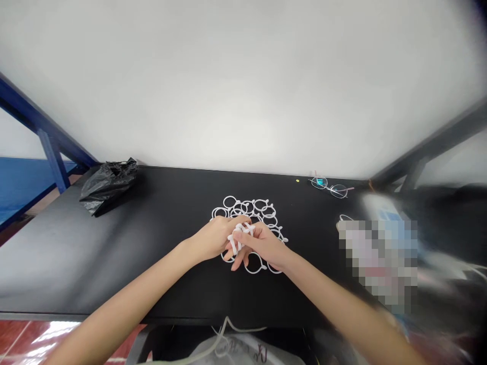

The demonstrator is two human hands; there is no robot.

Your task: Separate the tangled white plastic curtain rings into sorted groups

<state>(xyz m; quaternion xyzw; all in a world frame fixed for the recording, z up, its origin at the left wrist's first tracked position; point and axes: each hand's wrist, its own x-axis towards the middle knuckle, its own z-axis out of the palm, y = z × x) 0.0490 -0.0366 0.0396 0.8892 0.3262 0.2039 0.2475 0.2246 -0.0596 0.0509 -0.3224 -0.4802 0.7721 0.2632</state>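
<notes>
Several white plastic rings [241, 236], each with a small tab like a curtain ring, are bunched between my two hands above the black table. My left hand [217, 235] is curled around the bunch, some of its fingertips showing below. From the other side my right hand [264, 244] grips the same bunch, its thumb laid across the rings. Under and around both hands more white rings [255, 263] lie loose and overlapping on the tabletop. My fingers partly hide the held rings and some of those beneath.
A crumpled black plastic bag [110, 185] lies at the back left of the table [160, 197]. Eyeglasses [329, 187] rest at the back right. Nearer on the right are a blurred, pixelated item [380, 258] and a white package. A white wall [243, 91] stands behind.
</notes>
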